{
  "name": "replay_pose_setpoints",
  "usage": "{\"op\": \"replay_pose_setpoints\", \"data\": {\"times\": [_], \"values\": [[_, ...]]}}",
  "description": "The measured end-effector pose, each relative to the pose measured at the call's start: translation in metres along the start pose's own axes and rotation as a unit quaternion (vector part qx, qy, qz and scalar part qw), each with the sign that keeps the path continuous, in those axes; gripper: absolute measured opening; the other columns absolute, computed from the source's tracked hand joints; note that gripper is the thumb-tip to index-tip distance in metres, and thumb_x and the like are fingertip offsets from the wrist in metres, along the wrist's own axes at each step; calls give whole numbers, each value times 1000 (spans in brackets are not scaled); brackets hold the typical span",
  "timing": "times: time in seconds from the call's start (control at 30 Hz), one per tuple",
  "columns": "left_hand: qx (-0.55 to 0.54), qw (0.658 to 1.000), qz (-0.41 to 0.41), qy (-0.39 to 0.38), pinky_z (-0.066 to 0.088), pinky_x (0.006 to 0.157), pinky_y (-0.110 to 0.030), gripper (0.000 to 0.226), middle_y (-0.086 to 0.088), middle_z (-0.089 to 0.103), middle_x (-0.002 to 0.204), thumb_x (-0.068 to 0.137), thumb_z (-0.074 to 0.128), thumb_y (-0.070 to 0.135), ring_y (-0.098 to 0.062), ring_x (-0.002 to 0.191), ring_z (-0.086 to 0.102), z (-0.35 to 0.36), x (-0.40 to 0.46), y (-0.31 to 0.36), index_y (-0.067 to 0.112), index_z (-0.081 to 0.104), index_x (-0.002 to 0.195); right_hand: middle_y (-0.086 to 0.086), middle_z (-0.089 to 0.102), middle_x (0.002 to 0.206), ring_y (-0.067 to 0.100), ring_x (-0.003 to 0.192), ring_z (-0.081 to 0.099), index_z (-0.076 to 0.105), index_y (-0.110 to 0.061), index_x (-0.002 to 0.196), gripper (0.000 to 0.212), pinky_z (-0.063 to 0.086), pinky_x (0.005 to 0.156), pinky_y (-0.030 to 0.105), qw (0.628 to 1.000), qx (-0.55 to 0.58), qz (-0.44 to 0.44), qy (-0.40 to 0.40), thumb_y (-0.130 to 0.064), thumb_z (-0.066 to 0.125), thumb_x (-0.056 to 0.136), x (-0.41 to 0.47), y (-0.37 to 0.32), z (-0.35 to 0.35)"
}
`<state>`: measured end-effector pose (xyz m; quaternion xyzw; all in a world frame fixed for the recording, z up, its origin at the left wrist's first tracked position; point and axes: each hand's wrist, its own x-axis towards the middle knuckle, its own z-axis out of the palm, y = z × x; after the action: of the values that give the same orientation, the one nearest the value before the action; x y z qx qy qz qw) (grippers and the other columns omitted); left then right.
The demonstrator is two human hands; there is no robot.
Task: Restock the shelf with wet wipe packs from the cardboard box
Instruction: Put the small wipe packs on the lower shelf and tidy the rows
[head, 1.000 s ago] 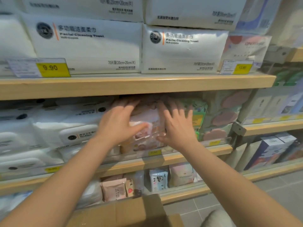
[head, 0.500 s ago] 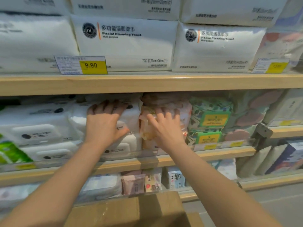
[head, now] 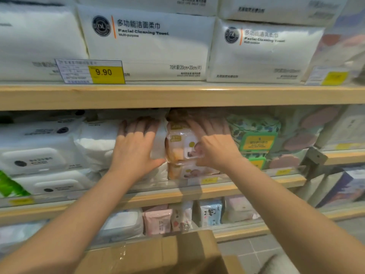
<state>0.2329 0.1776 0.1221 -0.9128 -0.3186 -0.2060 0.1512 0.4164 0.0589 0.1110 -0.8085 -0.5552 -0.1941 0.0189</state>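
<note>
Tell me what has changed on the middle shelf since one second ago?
The pink wipe pack went deeper into its slot. The left hand slid off it onto the white packs beside it; the right hand stays pressing the pack. The green packs and the cardboard box did not move.

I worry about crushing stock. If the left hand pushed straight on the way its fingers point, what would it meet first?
Probably the soft white wipe packs already under the left hand, beside the orange-and-white pack; depth behind them is unclear.
</note>
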Motion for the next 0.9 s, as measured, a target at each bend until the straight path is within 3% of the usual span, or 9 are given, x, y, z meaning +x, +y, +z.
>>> {"op": "replay_pose_setpoints", "data": {"times": [0.1,0.17,0.3,0.4,0.5,0.57,0.7,0.8,0.9], "values": [[-31,998,46,-37,39,89,-40,63,-6,57,115,73,62,60,-27,109,53,5,15,35,19,49,118,12,46,133,34,123,41,33,-21,142,109,23,109,54,998,-56,-12,41,-48,81,47,0,33,4],[-22,998,63,-14,29,99,-44,72,-7,50,131,70,63,57,-28,121,44,9,31,51,22,45,130,12,48,129,35,118,43,35,-20,139,111,28,105,51,997,-64,-25,18,-48,82,42,8,32,7],[40,995,54,-77,30,98,-42,82,-6,40,136,65,67,58,-29,124,35,4,56,55,27,36,135,12,57,95,31,83,52,49,-18,123,87,40,72,35,994,-67,-28,81,-45,77,46,14,27,11],[78,991,67,-85,29,99,-44,87,-4,38,139,64,69,56,-30,128,31,4,57,55,30,31,137,14,56,85,31,75,51,56,-12,109,70,38,66,35,990,-73,-15,119,-37,75,46,4,22,15],[94,989,81,-85,31,97,-42,98,-3,39,140,60,75,57,-29,127,34,5,56,54,30,27,140,14,57,82,31,75,53,57,-13,104,63,40,64,34,987,-86,16,138,-47,77,55,-4,11,15],[96,990,81,-62,32,94,-40,101,-3,40,139,61,76,53,-28,124,38,8,55,54,29,22,143,13,57,82,31,74,54,57,-14,104,61,39,64,33,985,-91,36,140,-50,76,58,-6,5,17],[87,992,80,-34,32,93,-39,92,-7,36,142,75,70,40,-29,123,38,13,54,55,22,13,146,16,56,82,31,72,53,59,-11,104,70,41,65,34,983,-90,74,144,-33,80,41,-2,2,19],[50,996,59,-32,29,101,-40,100,-7,31,146,72,68,54,-28,129,33,7,38,48,22,11,148,17,56,87,32,75,53,59,-11,107,73,43,68,35,984,-74,74,144,-31,81,40,0,3,19],[49,999,-6,3,27,106,-45,107,-14,54,122,59,67,72,-32,114,48,9,1,27,19,27,145,21,50,125,38,110,50,37,-18,137,99,33,100,49,991,-66,58,97,-42,81,52,-1,2,14]]}}
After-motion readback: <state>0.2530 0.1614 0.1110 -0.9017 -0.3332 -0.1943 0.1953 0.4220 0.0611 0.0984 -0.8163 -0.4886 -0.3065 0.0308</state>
